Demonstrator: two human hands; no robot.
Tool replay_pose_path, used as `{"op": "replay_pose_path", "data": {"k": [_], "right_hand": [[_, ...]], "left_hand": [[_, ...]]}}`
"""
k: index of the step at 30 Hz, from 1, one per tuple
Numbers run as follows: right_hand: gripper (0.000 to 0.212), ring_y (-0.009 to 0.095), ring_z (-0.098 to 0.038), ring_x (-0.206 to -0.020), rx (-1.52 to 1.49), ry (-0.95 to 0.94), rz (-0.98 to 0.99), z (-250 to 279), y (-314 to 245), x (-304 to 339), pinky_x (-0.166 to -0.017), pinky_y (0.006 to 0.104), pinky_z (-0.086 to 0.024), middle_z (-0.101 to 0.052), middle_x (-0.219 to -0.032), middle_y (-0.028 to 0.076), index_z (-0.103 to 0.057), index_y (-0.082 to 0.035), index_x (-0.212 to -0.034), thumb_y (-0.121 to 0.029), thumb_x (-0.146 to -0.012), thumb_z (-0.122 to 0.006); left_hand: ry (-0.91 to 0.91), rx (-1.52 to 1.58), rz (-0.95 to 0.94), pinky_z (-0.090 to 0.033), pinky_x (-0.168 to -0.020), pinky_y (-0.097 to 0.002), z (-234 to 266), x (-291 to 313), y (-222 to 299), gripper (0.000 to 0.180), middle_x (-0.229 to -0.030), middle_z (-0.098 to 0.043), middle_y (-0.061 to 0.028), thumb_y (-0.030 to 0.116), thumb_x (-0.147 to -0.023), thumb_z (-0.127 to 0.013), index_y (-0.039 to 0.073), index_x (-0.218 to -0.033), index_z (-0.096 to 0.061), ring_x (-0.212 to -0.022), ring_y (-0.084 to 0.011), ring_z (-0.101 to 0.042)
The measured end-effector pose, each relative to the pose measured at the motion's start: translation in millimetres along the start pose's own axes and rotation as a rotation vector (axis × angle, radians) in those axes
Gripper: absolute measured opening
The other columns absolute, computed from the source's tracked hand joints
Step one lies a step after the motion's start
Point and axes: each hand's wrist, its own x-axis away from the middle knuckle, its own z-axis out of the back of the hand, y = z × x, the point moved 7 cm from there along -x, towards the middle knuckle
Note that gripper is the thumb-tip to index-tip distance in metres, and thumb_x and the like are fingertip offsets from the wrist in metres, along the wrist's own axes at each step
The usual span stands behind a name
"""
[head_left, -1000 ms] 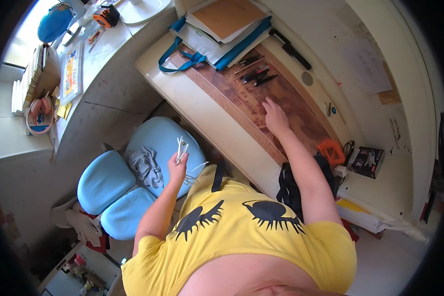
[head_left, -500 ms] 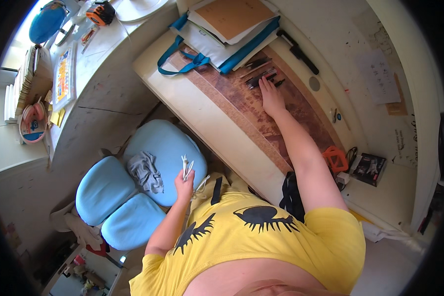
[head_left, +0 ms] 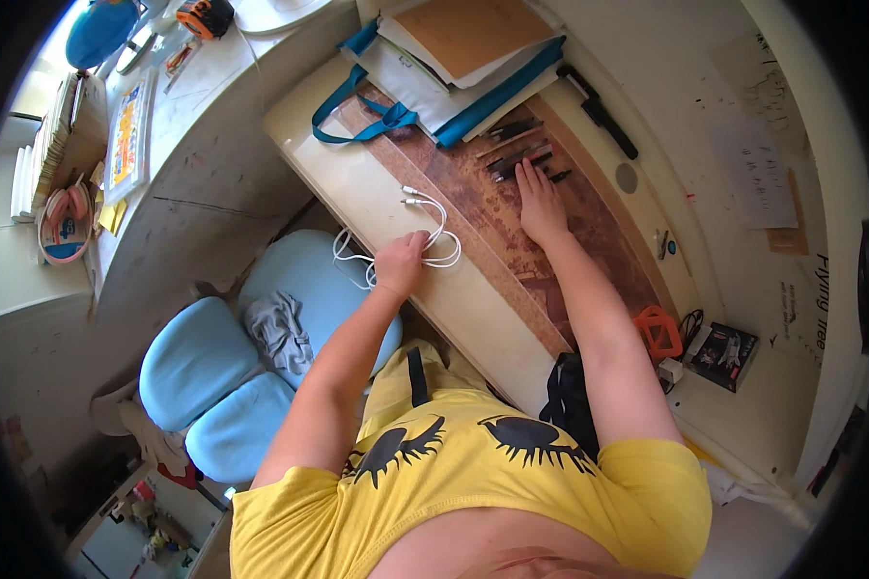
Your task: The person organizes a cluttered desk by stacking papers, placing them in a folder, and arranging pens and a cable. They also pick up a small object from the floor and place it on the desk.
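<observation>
My left hand (head_left: 402, 262) is closed around a looped white cable (head_left: 410, 191) over the near edge of the desk. The cable's two plug ends stick out past my fingers, and its loops hang to both sides. Farther in, my right hand (head_left: 543, 205) lies with fingers stretched out over the brown patterned desk mat (head_left: 492, 227). Its fingertips touch the near side of a group of dark pens (head_left: 519, 162). Whether any pen is gripped is not visible; the fingers look flat.
A white tote bag with teal trim (head_left: 500, 94) holds papers at the desk's back. A black stick-like object (head_left: 603, 121) lies beside it. An orange frame-like object (head_left: 657, 331) and a black box (head_left: 722, 355) sit at right. A blue chair (head_left: 304, 275) with grey cloth stands left.
My left hand has moved from over the chair up and right to the desk edge, and the bundled cable has spread into loops. My right hand has stayed by the pens.
</observation>
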Motion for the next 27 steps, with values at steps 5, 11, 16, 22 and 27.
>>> {"op": "replay_pose_path", "data": {"k": [5,11,16,22,27], "right_hand": [[0.059,0.027,-0.033,-0.125,-0.027,0.032,0.059,-4.3,18.0,-6.5,-0.095,0.0356,-0.039,-0.022,-0.144,0.007,-0.027,-0.011,-0.137,0.003,-0.082,-0.041],[0.051,0.029,-0.05,-0.107,-0.068,0.151,0.228,23.0,29.5,-3.6,-0.078,0.0387,-0.048,-0.034,-0.136,0.008,-0.038,-0.012,-0.13,0.002,-0.081,-0.042],[0.05,0.029,-0.05,-0.107,-0.097,0.187,0.283,20.0,27.6,-12.5,-0.078,0.0379,-0.048,-0.037,-0.133,0.008,-0.04,-0.013,-0.129,0.001,-0.081,-0.043],[0.045,0.029,-0.05,-0.107,-0.038,0.241,0.391,21.4,13.1,-29.7,-0.083,0.037,-0.046,-0.04,-0.132,0.009,-0.044,-0.013,-0.126,-0.003,-0.083,-0.045],[0.038,0.029,-0.047,-0.113,-0.069,0.282,0.336,14.1,3.7,-33.3,-0.093,0.0382,-0.039,-0.044,-0.128,0.013,-0.048,-0.011,-0.123,-0.006,-0.086,-0.043]], "left_hand": [[0.019,-0.028,-0.017,-0.046,-0.054,-0.0367,-0.5,-0.5,2.5,0.023,-0.074,-0.06,-0.006,0.007,-0.069,-0.057,0.014,-0.091,-0.056,-0.065,-0.0257,-0.059],[0.064,-0.1,0.012,-0.046,-0.052,-0.036,-1.3,0.2,0.6,0.013,-0.072,-0.059,-0.0018,0.013,-0.075,-0.055,0.016,-0.088,-0.055,-0.064,-0.0225,-0.059],[0.094,-0.069,0.004,-0.046,-0.052,-0.0359,0.2,-1.8,5.1,0.013,-0.072,-0.059,-0.002,0.012,-0.075,-0.054,0.015,-0.087,-0.054,-0.064,-0.0227,-0.059],[0.046,-0.062,0.032,-0.046,-0.054,-0.0367,-2.3,-3.3,4.1,0.008,-0.071,-0.057,-0.0036,0.013,-0.077,-0.051,0.015,-0.084,-0.051,-0.066,-0.0238,-0.059],[-0.021,-0.044,0.075,-0.047,-0.057,-0.0414,-13.3,-0.4,-8.1,0.004,-0.073,-0.058,-0.0085,0.014,-0.078,-0.046,0.013,-0.082,-0.048,-0.069,-0.0299,-0.059]]}}
